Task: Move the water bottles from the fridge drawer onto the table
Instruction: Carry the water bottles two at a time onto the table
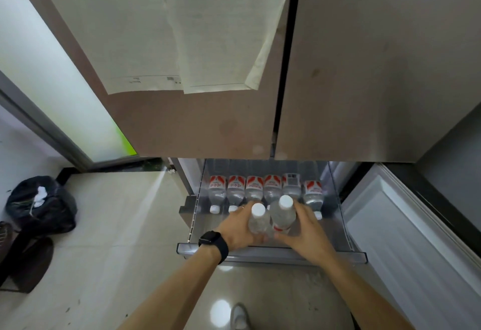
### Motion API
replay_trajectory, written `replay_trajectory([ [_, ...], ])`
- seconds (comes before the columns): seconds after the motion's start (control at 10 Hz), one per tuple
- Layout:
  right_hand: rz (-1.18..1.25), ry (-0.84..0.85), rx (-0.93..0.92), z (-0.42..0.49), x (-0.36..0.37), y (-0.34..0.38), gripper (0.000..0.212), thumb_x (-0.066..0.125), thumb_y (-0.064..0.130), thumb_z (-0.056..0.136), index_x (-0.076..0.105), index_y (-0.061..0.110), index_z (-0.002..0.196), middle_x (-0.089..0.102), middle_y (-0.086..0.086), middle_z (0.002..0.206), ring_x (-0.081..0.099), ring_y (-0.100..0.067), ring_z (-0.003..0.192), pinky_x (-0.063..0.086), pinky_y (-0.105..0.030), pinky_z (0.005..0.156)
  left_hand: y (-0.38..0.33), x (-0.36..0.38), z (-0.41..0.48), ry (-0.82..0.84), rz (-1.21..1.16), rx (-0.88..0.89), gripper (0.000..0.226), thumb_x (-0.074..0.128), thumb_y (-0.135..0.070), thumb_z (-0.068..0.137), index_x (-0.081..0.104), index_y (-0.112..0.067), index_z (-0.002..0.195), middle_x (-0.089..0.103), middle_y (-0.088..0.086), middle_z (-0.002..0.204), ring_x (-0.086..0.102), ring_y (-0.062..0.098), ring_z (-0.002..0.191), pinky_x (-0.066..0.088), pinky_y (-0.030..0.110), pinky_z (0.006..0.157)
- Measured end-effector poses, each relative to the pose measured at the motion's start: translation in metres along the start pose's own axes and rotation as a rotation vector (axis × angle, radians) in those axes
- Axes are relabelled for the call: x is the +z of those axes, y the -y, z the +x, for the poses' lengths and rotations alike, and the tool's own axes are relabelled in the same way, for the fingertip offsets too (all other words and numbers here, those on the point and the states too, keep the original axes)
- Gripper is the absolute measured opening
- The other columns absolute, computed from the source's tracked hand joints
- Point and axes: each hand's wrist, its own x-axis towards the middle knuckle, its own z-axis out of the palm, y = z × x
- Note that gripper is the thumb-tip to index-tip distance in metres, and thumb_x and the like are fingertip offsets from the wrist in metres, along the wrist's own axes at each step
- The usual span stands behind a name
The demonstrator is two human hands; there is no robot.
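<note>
- Lying on the floor tiles at the far left is one black rubbish bag (41,206), with dark shoes (28,262) just beside it.
- Reaching into the open fridge drawer (270,254), the left hand (238,228), with one black watch (214,245) on its wrist, is wrapped around one upright water bottle (258,219) with a white cap.
- Along the drawer's back edge lies one row of six bottles (265,190), caps toward the front edge; five show red-and-white labels, and the fifth from the left shows a pale label side.
- The right hand (305,230) grips a second upright bottle (283,213), fingers curled around its lower body near the red label; the two held bottles stand touching, near the middle of the drawer.
- Above the drawer, two closed fridge doors (208,121) carry hanging paper sheets (161,30).
- At the right, one more drawer (406,228) stands open.
</note>
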Motion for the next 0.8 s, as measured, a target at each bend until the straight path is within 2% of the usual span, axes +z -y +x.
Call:
replay_trajectory([
  [0.1, 0.047, -0.011, 0.052, 0.013, 0.008, 0.006, 0.094, 0.090, 0.040, 0.069, 0.029, 0.036, 0.140, 0.047, 0.009, 0.135, 0.051, -0.009, 0.117, 0.046, -0.028, 0.095, 0.006, 0.004, 0.007, -0.014, 0.003, -0.015, 0.062, 0.079, -0.050, 0.071, 0.041, -0.039, 0.119, 0.060, -0.015, 0.110, 0.060, 0.009, 0.097, 0.055, 0.031, 0.085],
  [0.2, 0.036, -0.036, 0.051, 0.021, 0.009, 0.018, 0.086, 0.089, 0.032, 0.071, 0.031, 0.030, 0.134, 0.054, 0.011, 0.121, 0.058, -0.010, 0.108, 0.047, -0.022, 0.086, 0.007, 0.005, 0.015, -0.016, 0.023, 0.012, 0.050, 0.074, -0.045, 0.076, 0.043, -0.035, 0.113, 0.061, -0.011, 0.099, 0.061, 0.008, 0.086, 0.058, 0.034, 0.078],
  [0.3, -0.017, 0.016, 0.120, 0.028, 0.013, 0.012, 0.076, 0.089, 0.040, 0.069, 0.047, 0.030, 0.132, 0.059, 0.012, 0.118, 0.059, -0.005, 0.105, 0.048, -0.021, 0.089, 0.011, 0.005, 0.020, -0.033, 0.052, 0.035, 0.045, 0.069, -0.044, 0.078, 0.042, -0.033, 0.112, 0.063, -0.009, 0.094, 0.062, 0.011, 0.083, 0.059, 0.038, 0.076],
  [0.4, -0.325, -0.414, 0.675, 0.076, 0.051, -0.041, 0.012, 0.067, 0.026, 0.096, 0.072, 0.022, 0.106, 0.069, 0.003, 0.101, 0.069, -0.006, 0.090, 0.055, -0.021, 0.082, 0.016, 0.006, 0.024, -0.029, 0.051, 0.046, 0.056, 0.072, -0.046, 0.074, 0.041, -0.032, 0.118, 0.063, -0.009, 0.102, 0.064, 0.015, 0.088, 0.058, 0.038, 0.077],
  [0.5, -0.463, -0.377, 0.759, 0.076, 0.057, -0.050, 0.022, 0.050, 0.012, 0.101, 0.067, 0.020, 0.090, 0.071, 0.003, 0.087, 0.071, -0.012, 0.084, 0.059, -0.031, 0.082, 0.016, 0.003, 0.026, -0.042, 0.009, 0.041, 0.063, 0.076, -0.046, 0.074, 0.041, -0.030, 0.124, 0.063, -0.006, 0.111, 0.064, 0.019, 0.096, 0.054, 0.034, 0.079],
  [0.6, -0.208, -0.120, 0.297, 0.023, 0.015, 0.014, 0.026, 0.077, 0.038, 0.074, 0.062, 0.033, 0.095, 0.066, 0.014, 0.089, 0.064, -0.004, 0.083, 0.055, -0.025, 0.074, 0.014, -0.006, 0.021, -0.085, -0.036, 0.043, 0.065, 0.080, -0.043, 0.076, 0.041, -0.031, 0.127, 0.065, -0.004, 0.115, 0.065, 0.020, 0.100, 0.056, 0.037, 0.084],
  [0.7, -0.106, -0.179, 0.196, 0.000, -0.005, 0.037, 0.040, 0.082, 0.039, 0.066, 0.061, 0.033, 0.100, 0.068, 0.014, 0.090, 0.065, -0.003, 0.083, 0.054, -0.023, 0.070, 0.008, -0.024, 0.012, -0.129, -0.016, 0.054, 0.071, 0.081, -0.045, 0.074, 0.039, -0.032, 0.130, 0.067, -0.002, 0.112, 0.065, 0.021, 0.100, 0.056, 0.039, 0.086],
  [0.8, -0.081, -0.215, 0.127, -0.018, -0.020, 0.057, 0.035, 0.084, 0.036, 0.067, 0.061, 0.033, 0.094, 0.069, 0.014, 0.084, 0.066, -0.001, 0.079, 0.047, -0.014, 0.061, -0.003, -0.048, -0.001, -0.196, 0.028, 0.101, 0.070, 0.080, -0.051, 0.073, 0.039, -0.034, 0.127, 0.065, -0.001, 0.112, 0.063, 0.021, 0.101, 0.055, 0.040, 0.086],
])
